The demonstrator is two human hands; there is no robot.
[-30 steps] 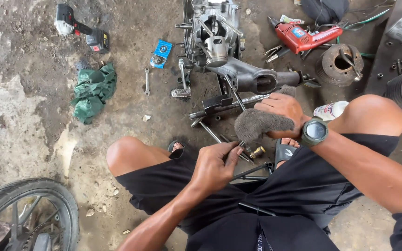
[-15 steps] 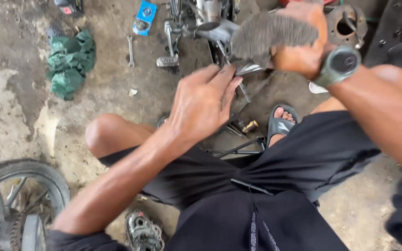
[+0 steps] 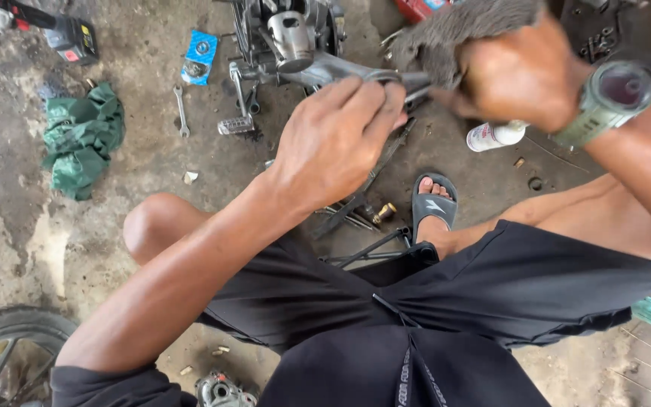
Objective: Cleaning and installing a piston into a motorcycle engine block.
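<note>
Metal was what my left hand [image 3: 337, 143] had hold of: a grey cast arm [image 3: 325, 69] reaching out from the engine block [image 3: 284, 34] at the top centre of the frame, its end pinched under my curled fingers [image 3: 374, 102]. My right hand [image 3: 518, 75], in the upper right, was closed tight around a grey rag [image 3: 453, 30] pressed against that same end, the two hands almost touching.

Slipping was the risk I judged most likely. If the part was oily, the rag could have skated off under pressure and driven my knuckles into the sharp edges of the block. My fingertips sat right where the rag was working, so a hard push could have pinched them.

Below the hands, loose rods [image 3: 356, 200] and a small brass fitting [image 3: 384, 212] lay on the concrete just beside my sandalled foot [image 3: 432, 207]; a shift of weight could have rolled one underfoot or kicked the fitting away. A white spray can [image 3: 495, 136] lay on its side under my right wrist, near enough to be knocked. Farther left lay a spanner [image 3: 181, 110], a crumpled green cloth [image 3: 80, 139] and a cordless tool [image 3: 69, 34].
</note>
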